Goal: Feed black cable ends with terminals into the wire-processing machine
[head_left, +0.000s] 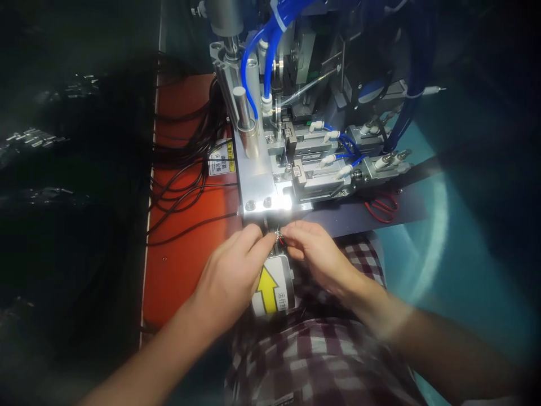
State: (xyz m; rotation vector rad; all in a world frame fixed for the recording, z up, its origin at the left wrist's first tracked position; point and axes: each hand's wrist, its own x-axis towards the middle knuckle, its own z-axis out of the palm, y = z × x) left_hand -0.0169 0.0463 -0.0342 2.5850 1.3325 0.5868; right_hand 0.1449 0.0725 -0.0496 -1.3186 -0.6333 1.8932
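My left hand (230, 276) and my right hand (316, 251) meet at the front of a metal machine (257, 189), fingertips pinched and almost touching. Between them shows a small piece with a thin red wire (281, 240), too small to name. Which fingers grip it, I cannot tell for certain. Just below lies a white cylindrical cover (287, 287) bearing a yellow arrow and printed characters, partly hidden by my left hand.
Black cables (198, 146) run across an orange surface (186, 270) on the left. Blue air tubes (270, 51) and white fittings (332, 135) sit on the machine. A red cord loop (382, 208) lies at right. A checked garment (313, 361) covers my lap.
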